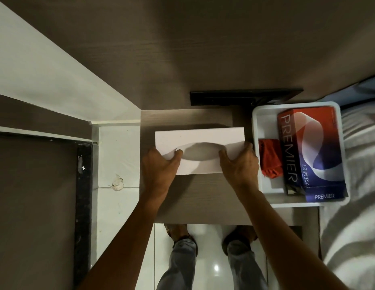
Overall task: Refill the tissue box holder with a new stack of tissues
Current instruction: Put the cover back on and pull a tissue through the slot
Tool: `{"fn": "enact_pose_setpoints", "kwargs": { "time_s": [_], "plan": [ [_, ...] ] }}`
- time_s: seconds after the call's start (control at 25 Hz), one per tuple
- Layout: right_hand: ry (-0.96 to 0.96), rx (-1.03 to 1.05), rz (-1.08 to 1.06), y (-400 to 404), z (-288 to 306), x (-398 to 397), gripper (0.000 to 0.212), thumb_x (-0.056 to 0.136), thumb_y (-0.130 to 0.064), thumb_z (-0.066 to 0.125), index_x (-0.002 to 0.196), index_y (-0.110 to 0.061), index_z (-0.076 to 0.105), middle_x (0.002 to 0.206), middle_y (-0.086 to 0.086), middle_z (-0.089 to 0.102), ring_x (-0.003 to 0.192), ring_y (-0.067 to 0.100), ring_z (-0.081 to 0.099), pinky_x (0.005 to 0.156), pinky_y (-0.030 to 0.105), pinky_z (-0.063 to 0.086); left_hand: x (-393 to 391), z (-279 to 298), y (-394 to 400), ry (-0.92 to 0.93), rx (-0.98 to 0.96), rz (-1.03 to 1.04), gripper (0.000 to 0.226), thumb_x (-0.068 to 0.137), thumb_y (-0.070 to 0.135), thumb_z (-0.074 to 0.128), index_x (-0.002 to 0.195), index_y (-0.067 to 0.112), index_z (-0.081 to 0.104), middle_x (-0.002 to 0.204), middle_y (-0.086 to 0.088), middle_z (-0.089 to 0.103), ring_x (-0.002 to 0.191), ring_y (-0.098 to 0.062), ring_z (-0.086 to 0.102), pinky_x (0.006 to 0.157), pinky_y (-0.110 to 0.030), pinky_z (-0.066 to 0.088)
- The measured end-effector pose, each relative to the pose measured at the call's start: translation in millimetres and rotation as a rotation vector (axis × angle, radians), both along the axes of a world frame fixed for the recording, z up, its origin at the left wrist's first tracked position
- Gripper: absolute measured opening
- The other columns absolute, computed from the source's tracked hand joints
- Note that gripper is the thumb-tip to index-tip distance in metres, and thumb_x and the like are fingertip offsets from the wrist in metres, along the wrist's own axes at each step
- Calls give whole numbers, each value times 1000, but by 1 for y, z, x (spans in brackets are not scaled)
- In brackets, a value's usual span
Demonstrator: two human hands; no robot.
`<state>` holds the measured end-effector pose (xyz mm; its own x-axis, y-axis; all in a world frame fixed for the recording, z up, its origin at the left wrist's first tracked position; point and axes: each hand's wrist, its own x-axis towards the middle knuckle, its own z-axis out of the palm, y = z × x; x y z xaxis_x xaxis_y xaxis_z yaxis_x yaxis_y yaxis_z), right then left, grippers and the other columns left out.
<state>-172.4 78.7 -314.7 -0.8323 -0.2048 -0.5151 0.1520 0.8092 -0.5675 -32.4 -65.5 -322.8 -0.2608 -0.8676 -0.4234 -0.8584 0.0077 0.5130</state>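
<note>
Gripping the white tissue box holder [200,141] at both ends on the counter [203,197]: left hand [159,170] curled over the left end, thumb at the oval opening; right hand [240,164] clasping the right end likewise. Sitting just right, a white tray [266,118] carrying a PREMIER tissue box [312,151] and red cloth [269,158].

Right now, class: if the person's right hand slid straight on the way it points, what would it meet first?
The right hand points up and left across the white tissue holder it already grips, so past the holder's far edge it would probably meet the wood wall panel. Depth is hard to judge here.
</note>
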Motion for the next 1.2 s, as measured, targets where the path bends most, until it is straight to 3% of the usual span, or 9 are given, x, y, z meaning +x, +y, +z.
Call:
{"fn": "enact_pose_setpoints", "kwargs": {
  "time_s": [0.2,0.36,0.56,0.72,0.84,0.92,1.0,1.08,1.2],
  "plan": [
    [-42,16,0,-2,-4,-2,81,90,-49,70,149,-5,35,138,18,55,126,35,57,103,54,54,-4,-2,-5,-3,-16,-25,65,86,56,79,131,12,64,123,-8,73,109,-26,73,62,-5,34],
    [-65,10,14,0,-5,-4,76,90,-44,71,145,-6,35,135,18,53,124,36,57,102,55,54,-5,-4,-4,-17,-20,-38,60,88,50,80,127,7,65,122,-11,74,109,-28,74,59,-3,29],
    [-97,13,49,2,-8,-6,86,91,-45,70,152,-2,26,142,20,48,130,37,53,105,54,52,-5,-8,-5,-17,-19,-32,59,88,49,80,126,6,65,121,-12,75,109,-31,75,56,-1,31],
    [-116,11,82,1,-11,-7,94,91,-47,69,157,-2,20,147,20,47,134,37,51,109,53,50,-1,-14,-9,44,22,-1,62,87,47,82,134,11,63,127,-8,73,115,-26,73,61,4,33],
    [-124,18,94,-1,-12,-6,101,92,-49,67,161,-1,10,154,20,40,141,38,43,116,53,42,2,-19,-13,66,32,6,65,85,47,84,136,12,62,130,-8,70,119,-26,70,73,-4,44],
    [-98,24,94,0,-13,-4,98,92,-48,67,160,0,14,151,21,40,139,38,44,115,53,43,3,-22,-13,65,13,-13,67,84,48,83,136,11,62,131,-10,69,121,-28,69,84,-19,50],
    [-73,26,88,0,-14,-2,90,92,-46,68,154,1,23,143,21,44,132,38,48,109,53,49,4,-23,-12,75,5,-21,67,85,47,83,137,11,61,131,-11,68,121,-28,68,87,-23,50],
    [-54,19,85,0,-14,1,81,92,-43,69,148,0,30,138,21,44,128,36,50,105,53,51,6,-24,-11,81,2,-33,68,86,46,83,138,10,59,131,-12,67,119,-27,67,86,-22,49],
    [-23,32,115,1,-16,3,73,93,-42,67,144,-1,34,133,19,44,122,33,48,105,46,49,8,-26,-10,82,-21,-53,69,85,47,83,137,10,59,128,-12,66,109,-16,60,79,-7,42]
  ]
}}
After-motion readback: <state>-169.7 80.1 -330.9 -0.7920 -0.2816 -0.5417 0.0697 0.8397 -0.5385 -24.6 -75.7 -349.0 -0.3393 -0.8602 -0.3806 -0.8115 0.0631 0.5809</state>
